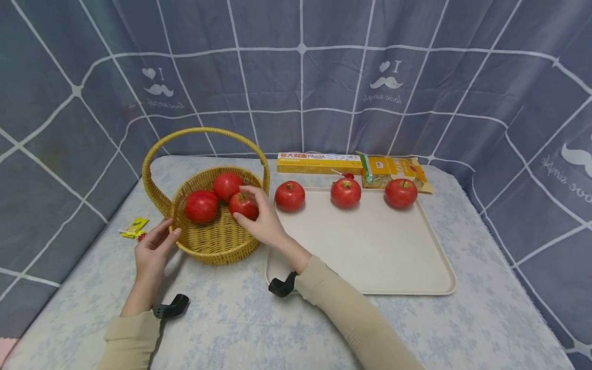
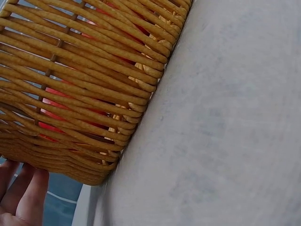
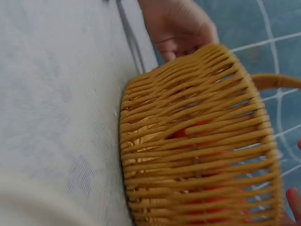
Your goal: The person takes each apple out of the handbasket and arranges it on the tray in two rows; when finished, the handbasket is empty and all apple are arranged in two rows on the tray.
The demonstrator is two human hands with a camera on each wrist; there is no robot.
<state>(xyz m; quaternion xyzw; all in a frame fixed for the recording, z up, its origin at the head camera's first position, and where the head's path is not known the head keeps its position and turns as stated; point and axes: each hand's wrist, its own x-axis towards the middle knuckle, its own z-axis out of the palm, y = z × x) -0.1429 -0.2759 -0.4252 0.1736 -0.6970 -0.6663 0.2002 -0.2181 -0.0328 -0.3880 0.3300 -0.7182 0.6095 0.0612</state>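
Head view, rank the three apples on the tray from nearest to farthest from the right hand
From the right hand:
1. Left apple, by the tray's far-left corner.
2. Middle apple, along the far edge.
3. Right apple, at the far-right corner.

— Basket (image 1: pixel 217 246)?
— Woven yellow wicker, round, upright on the table, arched handle overhead. Three red tomatoes inside.
— Which tomato is in hand?
— The right-hand one (image 1: pixel 243 205), by the near-right rim, stem up. Right hand (image 1: pixel 264 222) fingers curl over it. Left hand (image 1: pixel 152 252) touches the basket's left wall.
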